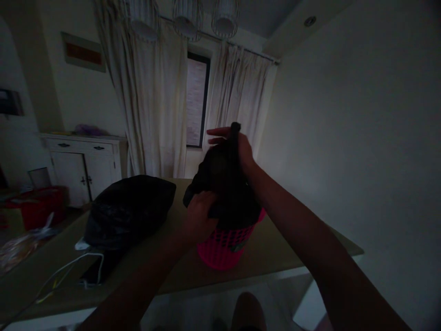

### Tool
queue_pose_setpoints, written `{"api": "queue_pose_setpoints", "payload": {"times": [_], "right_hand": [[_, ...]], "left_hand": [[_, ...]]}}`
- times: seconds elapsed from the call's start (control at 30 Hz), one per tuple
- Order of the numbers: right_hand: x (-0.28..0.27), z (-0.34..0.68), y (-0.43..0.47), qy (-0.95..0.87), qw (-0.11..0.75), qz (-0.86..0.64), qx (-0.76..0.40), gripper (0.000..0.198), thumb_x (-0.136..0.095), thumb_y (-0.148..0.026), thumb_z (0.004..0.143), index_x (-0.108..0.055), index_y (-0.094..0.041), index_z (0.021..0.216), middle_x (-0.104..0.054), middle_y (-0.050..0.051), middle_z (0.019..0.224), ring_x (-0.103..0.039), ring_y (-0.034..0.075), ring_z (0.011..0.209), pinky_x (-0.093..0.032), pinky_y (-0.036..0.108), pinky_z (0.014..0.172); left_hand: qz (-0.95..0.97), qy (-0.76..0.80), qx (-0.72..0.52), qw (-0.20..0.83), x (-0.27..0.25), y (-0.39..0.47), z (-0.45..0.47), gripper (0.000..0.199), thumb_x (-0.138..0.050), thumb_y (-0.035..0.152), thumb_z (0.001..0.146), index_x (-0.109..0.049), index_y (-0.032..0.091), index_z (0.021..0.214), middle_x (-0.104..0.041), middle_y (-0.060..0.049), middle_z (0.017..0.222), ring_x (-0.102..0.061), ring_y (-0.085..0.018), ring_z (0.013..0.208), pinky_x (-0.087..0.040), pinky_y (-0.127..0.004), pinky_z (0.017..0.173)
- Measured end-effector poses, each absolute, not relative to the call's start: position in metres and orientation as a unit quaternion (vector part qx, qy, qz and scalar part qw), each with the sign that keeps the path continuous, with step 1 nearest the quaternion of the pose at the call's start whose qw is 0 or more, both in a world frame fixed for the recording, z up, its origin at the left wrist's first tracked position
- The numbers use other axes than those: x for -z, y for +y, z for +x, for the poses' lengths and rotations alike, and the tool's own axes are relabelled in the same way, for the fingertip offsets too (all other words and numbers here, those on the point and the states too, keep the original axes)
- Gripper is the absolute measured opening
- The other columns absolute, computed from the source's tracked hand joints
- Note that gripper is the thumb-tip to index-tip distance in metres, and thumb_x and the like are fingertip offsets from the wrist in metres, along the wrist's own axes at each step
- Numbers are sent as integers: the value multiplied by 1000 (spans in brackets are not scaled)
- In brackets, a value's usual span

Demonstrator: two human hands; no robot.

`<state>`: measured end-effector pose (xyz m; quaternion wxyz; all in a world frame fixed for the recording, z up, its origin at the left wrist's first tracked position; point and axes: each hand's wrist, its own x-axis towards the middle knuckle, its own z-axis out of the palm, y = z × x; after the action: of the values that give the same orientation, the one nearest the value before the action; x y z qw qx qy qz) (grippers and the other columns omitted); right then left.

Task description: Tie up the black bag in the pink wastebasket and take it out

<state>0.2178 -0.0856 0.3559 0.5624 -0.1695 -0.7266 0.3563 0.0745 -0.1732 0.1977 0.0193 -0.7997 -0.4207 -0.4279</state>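
Observation:
A bunched black bag (227,184), apparently thin plastic, rises out of a pink perforated basket (222,255) on the table. My left hand (201,214) is closed on the bag's near left side, at the basket's rim. Higher up, my right hand (243,145) grips the top of the bag, part of which stands up past the hand. Some of its fingers stretch left behind the black material. Dim light and the dark bag hide the fingertips and whatever is inside the basket.
A large black bag-like bundle (132,209) lies on the table (182,280) at left, with a white cable (69,262) near it. A red container (39,207) and a white cabinet (84,168) stand beyond. Lampshades (188,18) hang overhead.

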Motion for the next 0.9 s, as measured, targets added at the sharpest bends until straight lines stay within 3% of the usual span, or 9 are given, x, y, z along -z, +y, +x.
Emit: {"api": "queue_pose_setpoints", "payload": {"times": [0.17, 0.27, 0.33, 0.47, 0.57, 0.67, 0.73, 0.8, 0.9], "right_hand": [[-368, 311, -83, -633, 684, -282, -230, 69, -25, -70, 103, -70, -17, 111, -73, 14, 109, -69, 20, 87, -58, 34, 76], [-352, 360, -82, -574, 700, -368, -213, 61, -22, -56, 103, -67, -16, 112, -72, 17, 109, -70, 22, 93, -59, 36, 82], [-335, 385, -85, -554, 696, -408, -206, 49, -28, -45, 100, -65, -15, 109, -72, 19, 110, -70, 23, 98, -57, 35, 82], [-302, 420, -93, -554, 667, -458, -193, 29, -46, -31, 85, -67, -17, 100, -72, 19, 104, -68, 23, 88, -52, 38, 72], [-294, 434, -99, -552, 641, -506, -168, 26, -57, -26, 74, -68, -18, 96, -72, 18, 100, -67, 25, 84, -56, 45, 79], [-301, 424, -113, -564, 635, -520, -86, 38, -61, -25, 70, -68, -19, 107, -72, 19, 119, -68, 31, 109, -54, 52, 99], [-309, 398, -129, -626, 626, -465, 0, 48, -63, -28, 77, -67, -22, 124, -66, 14, 139, -60, 30, 132, -45, 52, 117], [-314, 359, -147, -747, 544, -368, 106, 56, -67, -42, 90, -61, -26, 143, -58, 12, 154, -50, 31, 147, -33, 56, 128], [-309, 292, -159, -869, 383, -304, 75, 92, -87, -63, 77, -52, -30, 156, -46, 12, 167, -35, 38, 161, -22, 59, 133]], "left_hand": [[-674, -446, 586, -49, -181, -162, 36, 55, -64, 52, 93, -61, 22, 139, -62, -16, 145, -55, -36, 139, -41, -56, 117], [-640, -467, 580, -189, -172, -147, 21, 67, -68, 64, 88, -63, 18, 136, -68, -18, 137, -63, -36, 130, -51, -54, 108], [-637, -463, 565, -246, -169, -140, 15, 63, -69, 64, 86, -68, 16, 126, -73, -17, 125, -70, -33, 116, -55, -49, 99], [-655, -456, 581, -160, -179, -138, 9, 36, -71, 52, 88, -78, 20, 104, -78, -11, 110, -72, -28, 104, -54, -45, 98], [-659, -425, 612, -103, -202, -139, 6, 25, -70, 43, 93, -79, 22, 102, -79, -8, 108, -72, -25, 102, -55, -42, 97], [-646, -386, 653, -85, -236, -140, 10, 23, -70, 38, 95, -78, 22, 109, -79, -6, 111, -73, -22, 100, -58, -35, 91], [-638, -356, 678, -84, -259, -143, 18, 21, -71, 36, 95, -78, 22, 109, -79, -6, 112, -74, -21, 99, -59, -32, 86], [-641, -335, 687, -79, -278, -149, 33, 18, -73, 32, 93, -78, 21, 107, -79, -6, 111, -75, -20, 98, -60, -29, 83], [-681, -290, 665, -103, -295, -161, 60, 16, -75, 28, 91, -77, 20, 105, -80, -5, 109, -75, -19, 95, -61, -29, 82]]}}
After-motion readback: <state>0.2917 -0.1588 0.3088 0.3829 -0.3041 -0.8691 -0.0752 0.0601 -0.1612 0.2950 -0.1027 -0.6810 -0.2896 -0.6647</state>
